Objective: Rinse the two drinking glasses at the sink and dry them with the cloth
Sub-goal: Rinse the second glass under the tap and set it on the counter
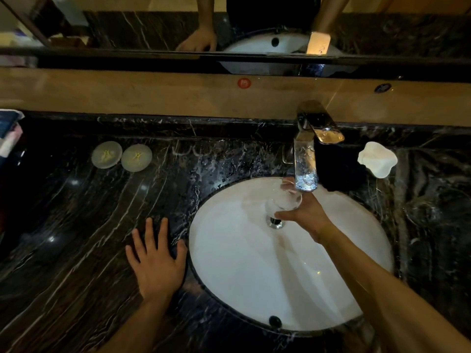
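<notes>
My right hand is shut on a clear drinking glass, holding it over the drain of the white sink, just under the chrome tap spout. The glass looks wet and blurred, and I cannot tell whether water is running. My left hand lies flat on the dark marble counter left of the basin, fingers spread, holding nothing. A crumpled white cloth lies on the counter right of the tap. I see no second glass.
Two round white discs with yellow marks sit on the counter at the back left. The tap lever points to the right. A mirror runs above the ledge. Folded items lie at the far left edge.
</notes>
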The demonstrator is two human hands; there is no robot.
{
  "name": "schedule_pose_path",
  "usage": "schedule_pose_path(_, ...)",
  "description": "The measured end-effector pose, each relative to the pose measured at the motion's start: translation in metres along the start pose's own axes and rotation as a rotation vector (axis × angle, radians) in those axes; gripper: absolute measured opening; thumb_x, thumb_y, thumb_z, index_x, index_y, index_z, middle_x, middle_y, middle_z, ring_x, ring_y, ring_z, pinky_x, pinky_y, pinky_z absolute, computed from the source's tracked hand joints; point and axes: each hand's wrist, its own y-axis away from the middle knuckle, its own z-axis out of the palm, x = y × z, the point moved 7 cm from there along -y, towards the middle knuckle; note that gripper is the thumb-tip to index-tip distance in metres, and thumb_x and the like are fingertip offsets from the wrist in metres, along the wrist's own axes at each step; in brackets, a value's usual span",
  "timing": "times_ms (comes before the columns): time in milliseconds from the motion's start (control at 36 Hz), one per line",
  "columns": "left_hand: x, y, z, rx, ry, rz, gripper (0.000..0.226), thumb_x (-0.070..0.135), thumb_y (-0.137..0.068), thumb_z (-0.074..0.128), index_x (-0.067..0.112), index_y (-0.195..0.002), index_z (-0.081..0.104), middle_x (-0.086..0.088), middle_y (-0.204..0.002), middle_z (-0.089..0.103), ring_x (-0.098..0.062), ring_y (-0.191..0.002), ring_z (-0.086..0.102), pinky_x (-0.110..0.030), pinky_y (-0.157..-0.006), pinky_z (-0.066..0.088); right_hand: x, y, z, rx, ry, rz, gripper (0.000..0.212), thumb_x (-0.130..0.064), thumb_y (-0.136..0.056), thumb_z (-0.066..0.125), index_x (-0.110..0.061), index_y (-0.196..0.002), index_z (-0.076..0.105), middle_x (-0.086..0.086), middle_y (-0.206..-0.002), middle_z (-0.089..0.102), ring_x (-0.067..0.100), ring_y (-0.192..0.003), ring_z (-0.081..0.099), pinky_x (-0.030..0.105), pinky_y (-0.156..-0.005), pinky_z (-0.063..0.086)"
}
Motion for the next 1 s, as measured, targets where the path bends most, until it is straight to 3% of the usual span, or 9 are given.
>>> schedule_pose_path(56,0.0,0.0,0.0,-0.001,-0.001,0.0,0.072,0.061,-0.091,0.022,0.028,-0.155,0.027,-0.006,-0.163,0.02,-0.036,-0.15,0.011,-0.06,-0.118,0.01,0.002,-0.003,-0.001,0.039,0.006,0.002,0.069,0.002,-0.068,0.085,-0.019,-0.127,0.057,-0.004,-0.117,0.063,0.006,-0.101,0.062,0.015,-0.077,0.047)
schedule_pose_path(139,-0.001,0.0,0.001,-0.009,-0.004,-0.003,0.072,0.061,-0.091,0.022,0.029,-0.155,0.025,-0.006,-0.164,0.019,-0.035,-0.151,0.009,-0.06,-0.118,0.01,0.002,-0.004,-0.008,0.143,0.02,-0.007,0.073,-0.005,-0.065,0.088,-0.015,-0.13,0.056,0.004,-0.118,0.067,0.021,-0.105,0.065,0.025,-0.082,0.05)
schedule_pose_path(250,0.0,0.0,0.001,-0.009,-0.01,0.0,0.072,0.061,-0.091,0.022,0.028,-0.155,0.026,-0.007,-0.163,0.02,-0.037,-0.15,0.011,-0.061,-0.118,0.01,-0.013,0.002,-0.02,0.257,0.094,-0.119,0.079,0.0,-0.067,0.085,-0.015,-0.137,0.051,-0.002,-0.118,0.06,0.015,-0.104,0.056,0.006,-0.074,0.042)
schedule_pose_path(361,0.0,0.0,0.001,-0.01,-0.006,0.001,0.072,0.06,-0.091,0.023,0.027,-0.155,0.027,-0.007,-0.163,0.02,-0.037,-0.15,0.011,-0.061,-0.118,0.01,-0.024,0.009,-0.025,0.284,0.266,-0.189,0.078,-0.001,-0.065,0.081,-0.017,-0.135,0.05,0.004,-0.13,0.055,0.023,-0.114,0.054,0.027,-0.082,0.04)
schedule_pose_path(500,-0.001,0.0,0.002,-0.015,0.0,0.0,0.072,0.062,-0.091,0.021,0.029,-0.156,0.023,-0.006,-0.164,0.017,-0.035,-0.151,0.008,-0.06,-0.119,0.008,-0.019,0.011,-0.03,0.251,0.444,-0.091,0.082,-0.011,-0.058,0.087,-0.017,-0.132,0.051,0.007,-0.126,0.053,0.028,-0.115,0.052,0.034,-0.081,0.045)
schedule_pose_path(611,-0.001,0.0,0.002,-0.015,0.007,0.005,0.073,0.063,-0.092,0.02,0.029,-0.156,0.022,-0.006,-0.164,0.017,-0.035,-0.151,0.007,-0.06,-0.119,0.008,-0.008,0.008,-0.029,0.147,0.283,0.056,0.068,-0.003,-0.059,0.084,-0.02,-0.118,0.055,0.002,-0.108,0.059,0.026,-0.1,0.057,0.03,-0.073,0.043)
schedule_pose_path(778,-0.001,0.0,0.001,-0.014,0.002,0.009,0.073,0.062,-0.091,0.021,0.028,-0.156,0.024,-0.007,-0.164,0.018,-0.036,-0.151,0.009,-0.06,-0.118,0.009,0.011,0.013,-0.007,-0.102,-0.123,0.308,0.073,0.01,-0.065,0.077,-0.03,-0.123,0.056,-0.001,-0.114,0.064,0.021,-0.098,0.061,0.041,-0.075,0.056)
schedule_pose_path(889,0.0,-0.001,0.001,-0.012,-0.004,0.01,0.073,0.061,-0.091,0.022,0.027,-0.155,0.025,-0.008,-0.163,0.02,-0.037,-0.15,0.01,-0.061,-0.118,0.01,0.01,0.009,0.005,-0.14,-0.22,0.269,0.084,0.012,-0.065,0.079,-0.031,-0.131,0.051,0.0,-0.126,0.058,0.027,-0.114,0.055,0.054,-0.082,0.058)
schedule_pose_path(1000,-0.001,0.0,0.001,-0.013,-0.003,0.01,0.072,0.061,-0.091,0.023,0.028,-0.155,0.024,-0.007,-0.163,0.019,-0.036,-0.15,0.01,-0.061,-0.118,0.009,0.006,0.007,0.011,-0.036,-0.276,0.16,0.085,0.01,-0.057,0.084,-0.024,-0.129,0.053,0.006,-0.124,0.061,0.029,-0.115,0.059,0.047,-0.077,0.06)
